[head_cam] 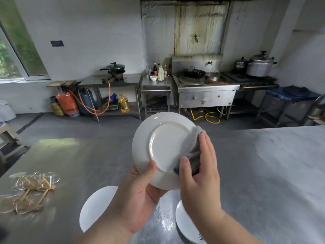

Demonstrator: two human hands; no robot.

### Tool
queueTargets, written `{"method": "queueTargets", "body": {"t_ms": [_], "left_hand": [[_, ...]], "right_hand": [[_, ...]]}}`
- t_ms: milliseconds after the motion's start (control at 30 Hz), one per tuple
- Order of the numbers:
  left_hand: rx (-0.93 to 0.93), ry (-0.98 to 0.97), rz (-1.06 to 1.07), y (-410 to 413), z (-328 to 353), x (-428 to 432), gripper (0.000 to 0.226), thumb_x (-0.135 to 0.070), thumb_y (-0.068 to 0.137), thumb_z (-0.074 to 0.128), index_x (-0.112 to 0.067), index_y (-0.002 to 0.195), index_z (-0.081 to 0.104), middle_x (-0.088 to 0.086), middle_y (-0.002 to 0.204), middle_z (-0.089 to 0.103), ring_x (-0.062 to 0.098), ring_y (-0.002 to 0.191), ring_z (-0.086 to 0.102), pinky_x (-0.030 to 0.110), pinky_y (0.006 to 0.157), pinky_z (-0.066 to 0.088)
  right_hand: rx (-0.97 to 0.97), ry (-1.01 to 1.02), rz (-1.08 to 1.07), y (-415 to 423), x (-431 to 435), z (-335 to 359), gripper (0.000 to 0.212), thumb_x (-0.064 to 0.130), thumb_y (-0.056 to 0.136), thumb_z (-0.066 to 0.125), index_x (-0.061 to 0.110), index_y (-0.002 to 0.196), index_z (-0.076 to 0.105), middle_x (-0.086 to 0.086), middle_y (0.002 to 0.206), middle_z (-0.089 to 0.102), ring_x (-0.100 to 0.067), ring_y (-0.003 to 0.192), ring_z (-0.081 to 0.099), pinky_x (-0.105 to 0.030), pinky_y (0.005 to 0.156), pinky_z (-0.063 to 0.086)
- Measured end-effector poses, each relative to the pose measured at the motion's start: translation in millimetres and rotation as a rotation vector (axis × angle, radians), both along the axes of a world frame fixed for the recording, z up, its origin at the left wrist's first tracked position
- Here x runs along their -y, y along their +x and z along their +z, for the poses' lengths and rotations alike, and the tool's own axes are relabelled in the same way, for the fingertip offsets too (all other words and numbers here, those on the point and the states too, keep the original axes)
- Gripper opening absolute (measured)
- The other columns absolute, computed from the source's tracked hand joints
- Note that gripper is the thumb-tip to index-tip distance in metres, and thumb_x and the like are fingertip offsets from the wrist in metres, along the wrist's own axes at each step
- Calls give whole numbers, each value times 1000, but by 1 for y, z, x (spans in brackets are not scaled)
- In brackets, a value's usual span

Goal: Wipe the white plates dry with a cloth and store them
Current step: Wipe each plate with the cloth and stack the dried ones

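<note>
My left hand (140,187) grips a white plate (165,147) by its lower rim, thumb on the underside, which faces me and stands tilted upright above the steel table (255,173). My right hand (200,166) presses a grey cloth (193,148) against the plate's right side, thumb pinching the cloth's lower end. A second white plate (95,206) lies on the table below my left forearm. A third white plate (186,224) lies under my right forearm, partly hidden.
A clear bag of bamboo skewers and rubber bands (29,189) lies at the table's left. Across the floor stand a wok stove (204,85), steel benches with pots and bottles, gas cylinders (68,104) and a pressure cooker (260,65).
</note>
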State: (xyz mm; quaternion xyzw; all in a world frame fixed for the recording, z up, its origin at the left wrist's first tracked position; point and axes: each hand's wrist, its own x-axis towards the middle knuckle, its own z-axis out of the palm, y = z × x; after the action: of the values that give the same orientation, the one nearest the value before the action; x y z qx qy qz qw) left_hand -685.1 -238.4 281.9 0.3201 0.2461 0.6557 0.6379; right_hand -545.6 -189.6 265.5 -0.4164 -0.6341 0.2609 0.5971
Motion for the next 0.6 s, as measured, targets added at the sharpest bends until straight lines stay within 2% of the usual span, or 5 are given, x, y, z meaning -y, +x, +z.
{"method": "queueTargets", "body": {"t_ms": [133, 267, 467, 533, 600], "left_hand": [[33, -58, -91, -16, 10, 0, 59, -37, 93, 77, -11, 143, 62, 19, 150, 58, 34, 138, 56, 49, 100, 56], [2, -147, -23, -26, 15, -1, 41, -34, 92, 63, -15, 125, 77, 15, 139, 68, 28, 124, 68, 44, 85, 63], [92, -70, 16, -15, 15, -3, 43, -27, 106, 43, -9, 137, 67, 21, 145, 62, 37, 132, 61, 49, 93, 59], [108, -55, 48, -12, 16, -8, 43, -29, 106, 42, -10, 136, 68, 21, 144, 63, 37, 130, 63, 48, 91, 61], [90, -53, 55, -8, 16, -14, 41, -31, 106, 46, -12, 134, 70, 20, 143, 63, 35, 127, 66, 44, 88, 62]], "right_hand": [[60, 37, 135, 29, -40, 36, 62, 14, 84, 59, 21, 146, 60, 16, 150, 56, 3, 141, 46, -15, 116, 35], [260, 1, 357, 37, -58, 52, 61, 16, 83, 57, 29, 143, 64, 25, 144, 59, 8, 139, 47, -13, 114, 35], [334, 18, 220, 23, -28, 25, 71, 41, 101, 48, 26, 165, 24, 31, 167, 13, 8, 154, 13, -14, 123, 13], [341, 25, 163, 7, 1, 3, 79, 50, 102, 43, 23, 166, 5, 22, 172, -1, -3, 160, 2, -23, 128, 8], [388, 96, 95, -3, 20, -11, 82, 56, 104, 39, 16, 166, 2, 4, 175, -2, -17, 162, -1, -35, 130, 9]]}}
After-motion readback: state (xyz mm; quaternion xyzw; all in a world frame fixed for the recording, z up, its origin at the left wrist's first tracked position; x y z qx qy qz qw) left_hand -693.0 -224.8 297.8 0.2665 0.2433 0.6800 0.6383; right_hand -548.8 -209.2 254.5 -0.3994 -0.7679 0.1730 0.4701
